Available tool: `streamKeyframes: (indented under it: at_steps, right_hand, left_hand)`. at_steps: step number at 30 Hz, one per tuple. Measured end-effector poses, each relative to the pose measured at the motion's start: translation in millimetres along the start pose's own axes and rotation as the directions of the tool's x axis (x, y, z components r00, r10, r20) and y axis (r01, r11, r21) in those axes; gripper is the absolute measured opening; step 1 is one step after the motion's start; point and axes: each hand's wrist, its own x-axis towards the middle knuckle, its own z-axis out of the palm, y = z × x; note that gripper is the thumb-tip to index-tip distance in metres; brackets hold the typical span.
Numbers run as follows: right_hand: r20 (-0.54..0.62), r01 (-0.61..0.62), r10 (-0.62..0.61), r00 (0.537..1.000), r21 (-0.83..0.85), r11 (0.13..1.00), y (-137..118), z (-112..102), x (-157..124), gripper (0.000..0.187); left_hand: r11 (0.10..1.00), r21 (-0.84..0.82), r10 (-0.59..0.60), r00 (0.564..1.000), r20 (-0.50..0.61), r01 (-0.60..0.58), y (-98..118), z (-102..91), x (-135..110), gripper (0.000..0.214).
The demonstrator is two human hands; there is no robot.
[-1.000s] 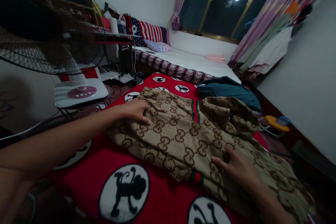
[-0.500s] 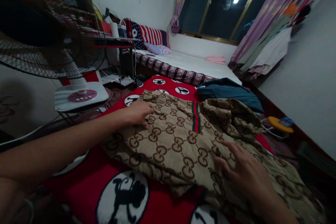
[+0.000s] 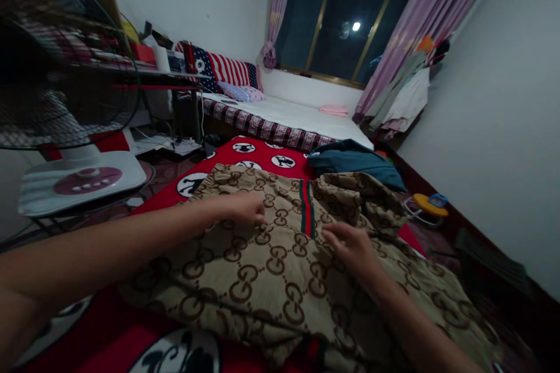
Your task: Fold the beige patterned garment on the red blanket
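A tan garment (image 3: 245, 245) with brown interlocking-letter print and a green-red-green stripe (image 3: 307, 207) lies spread out in front of me. Its gathered elastic edge is at the far left, and a bunched part (image 3: 367, 198) sits at the right. My left hand (image 3: 247, 208) rests on the cloth left of the stripe, its fingers curled down and closed on the fabric. Just right of the stripe, my right hand (image 3: 350, 245) has thumb and fingers drawn together at the cloth. The fingertips of both hands are partly hidden.
Under the garment is a red cover (image 3: 258, 148) with white circles. A dark teal cloth (image 3: 356, 163) lies behind. A fan (image 3: 87, 169) stands at left, near a cluttered desk (image 3: 192, 77). A bed (image 3: 280, 111) is at the back, a yellow stool (image 3: 429, 205) at right.
My right hand has moved left and away from me, toward the stripe, and its fingers have closed. My left hand's fingers have curled in. The view has shifted right.
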Motion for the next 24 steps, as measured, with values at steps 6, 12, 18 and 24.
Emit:
streamKeyframes:
  at_steps: [6,12,18,24]
  right_hand:
    - [-0.516,-0.132,-0.039,0.855,-0.29,0.948,70.2,-54.1,82.1,0.029]
    - [-0.459,-0.428,0.144,0.877,-0.606,0.671,121.2,-71.2,107.7,0.071]
    - [-0.396,-0.483,0.309,0.864,-0.482,0.731,127.7,-83.0,109.9,0.046]
    - [-0.66,-0.117,-0.016,0.751,-0.156,0.981,77.1,-133.6,55.4,0.033]
  left_hand:
    - [0.963,0.161,-0.155,0.936,-0.315,0.214,-27.3,-26.7,70.6,0.049]
    - [0.937,0.215,-0.242,0.954,-0.175,0.277,-72.4,-12.1,95.6,0.065]
    - [0.94,0.257,-0.166,0.96,-0.227,0.224,-76.6,-32.9,83.7,0.042]
    - [0.954,0.29,0.033,0.93,-0.365,0.08,-51.6,-63.6,22.4,0.037]
